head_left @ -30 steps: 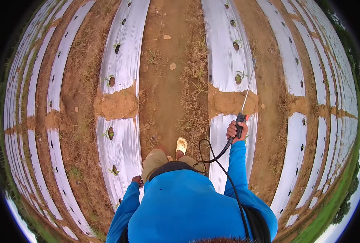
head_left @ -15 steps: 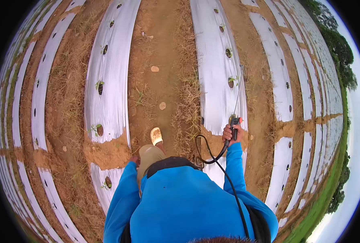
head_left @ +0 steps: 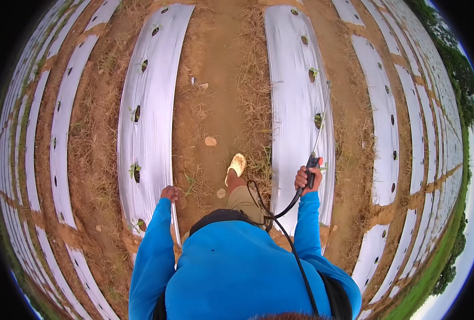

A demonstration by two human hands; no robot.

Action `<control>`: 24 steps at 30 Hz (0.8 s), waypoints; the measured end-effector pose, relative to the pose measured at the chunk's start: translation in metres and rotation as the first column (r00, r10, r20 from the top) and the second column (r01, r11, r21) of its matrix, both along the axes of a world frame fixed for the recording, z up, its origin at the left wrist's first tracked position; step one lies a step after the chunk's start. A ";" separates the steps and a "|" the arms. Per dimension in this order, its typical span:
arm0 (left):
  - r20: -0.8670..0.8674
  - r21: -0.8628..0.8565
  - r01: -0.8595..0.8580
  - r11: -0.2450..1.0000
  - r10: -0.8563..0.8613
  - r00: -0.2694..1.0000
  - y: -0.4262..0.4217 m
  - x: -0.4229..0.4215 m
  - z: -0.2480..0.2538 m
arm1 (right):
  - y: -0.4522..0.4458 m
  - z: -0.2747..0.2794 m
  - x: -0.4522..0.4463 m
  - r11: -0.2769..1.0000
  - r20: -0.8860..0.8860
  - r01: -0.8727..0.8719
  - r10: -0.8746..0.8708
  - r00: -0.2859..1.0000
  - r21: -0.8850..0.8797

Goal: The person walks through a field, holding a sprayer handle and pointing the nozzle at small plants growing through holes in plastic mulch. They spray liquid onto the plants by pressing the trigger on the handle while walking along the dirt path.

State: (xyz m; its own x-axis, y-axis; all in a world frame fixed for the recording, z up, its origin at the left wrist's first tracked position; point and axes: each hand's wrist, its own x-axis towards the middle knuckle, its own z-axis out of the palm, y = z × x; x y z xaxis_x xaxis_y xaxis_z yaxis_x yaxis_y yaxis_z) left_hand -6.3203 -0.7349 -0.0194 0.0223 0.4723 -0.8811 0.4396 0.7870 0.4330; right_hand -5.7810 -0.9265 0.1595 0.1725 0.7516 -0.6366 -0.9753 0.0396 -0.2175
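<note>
My right hand is wrapped round the black grip of a spray wand. Its thin metal lance points forward over the right-hand plastic strip, beside a seedling hole. An orange-red part shows at the top of the grip. From its lower end a black hose loops to my waist, and a black line runs back over my blue shirt. My left hand hangs by the inner edge of the left-hand plastic strip, fingers curled in, with nothing visible in it.
Silvery plastic mulch strips with seedlings in round holes run forward on both sides. Between them lies a dirt path with dry grass and stones. My foot in a pale clog is on the path. Trees stand far right.
I have moved forward along the path; the ground slides back towards me. My left hand has swung forward from beside my leg. The spray wand stays in my right hand, over a farther-on stretch.
</note>
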 end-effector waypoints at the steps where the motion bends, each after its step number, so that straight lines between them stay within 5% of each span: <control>1: -0.089 -0.069 0.044 0.997 -0.050 0.995 0.011 0.006 -0.018 | 0.035 -0.005 0.025 1.000 0.056 -0.017 0.016 0.998 0.006; 4: -0.129 -0.215 0.042 0.976 -0.071 0.989 0.025 0.051 0.028 | 0.124 0.010 0.073 1.000 0.010 -0.011 0.011 1.000 0.000; 6: -0.173 -0.302 0.044 0.952 -0.100 0.980 0.033 0.052 0.014 | 0.168 0.017 0.103 0.999 0.047 -0.049 0.049 0.998 0.000; 7: -0.170 0.020 0.321 0.947 -0.313 0.934 0.039 0.044 -0.018 | 0.186 0.026 0.115 0.999 0.046 -0.046 0.047 0.998 -0.003; 8: -0.228 0.336 0.545 0.769 -0.494 0.839 0.057 0.049 -0.039 | 0.208 0.037 0.128 0.997 0.042 -0.060 0.062 0.997 -0.049; 9: -0.222 0.340 0.541 0.769 -0.494 0.841 0.081 0.062 -0.045 | 0.229 0.045 0.142 0.993 0.038 -0.073 0.077 0.996 -0.095; 11: -0.538 0.734 0.675 0.073 -0.545 0.644 0.128 0.088 -0.058 | 0.270 0.048 0.174 0.992 0.035 -0.099 0.102 0.994 -0.079; 12: -0.119 0.281 0.534 0.797 -0.523 0.844 0.163 0.123 -0.019 | 0.292 0.047 0.191 0.990 0.079 -0.110 0.117 0.990 -0.090; 13: -0.114 0.278 0.524 0.805 -0.514 0.850 0.199 0.159 0.010 | 0.314 0.043 0.206 0.987 0.120 -0.125 0.137 0.983 -0.103; 14: -0.026 0.048 0.259 0.965 -0.258 0.966 0.233 0.195 0.038 | 0.339 0.037 0.220 0.988 0.107 -0.119 0.129 0.986 -0.096; 15: -0.005 -0.201 -0.034 0.979 0.034 0.999 0.262 0.220 0.044 | 0.363 0.031 0.232 0.986 0.112 -0.130 0.142 0.984 -0.105; 19: 0.063 -0.074 -0.137 0.988 0.142 0.988 0.361 0.280 -0.007 | 0.472 0.020 0.277 0.983 0.061 -0.121 0.130 0.990 -0.138; 21: 0.112 -0.320 -0.197 0.926 0.244 0.963 0.411 0.304 -0.063 | 0.523 0.023 0.296 0.985 0.021 -0.121 0.124 0.992 -0.121; 22: 0.048 -0.277 -0.059 0.959 0.075 0.996 0.434 0.326 -0.051 | 0.544 0.026 0.303 0.984 0.034 -0.127 0.133 0.991 -0.128; 24: 0.198 0.044 0.260 0.965 -0.263 0.944 0.474 0.338 -0.139 | 0.586 0.045 0.323 0.980 0.032 -0.147 0.153 0.988 -0.134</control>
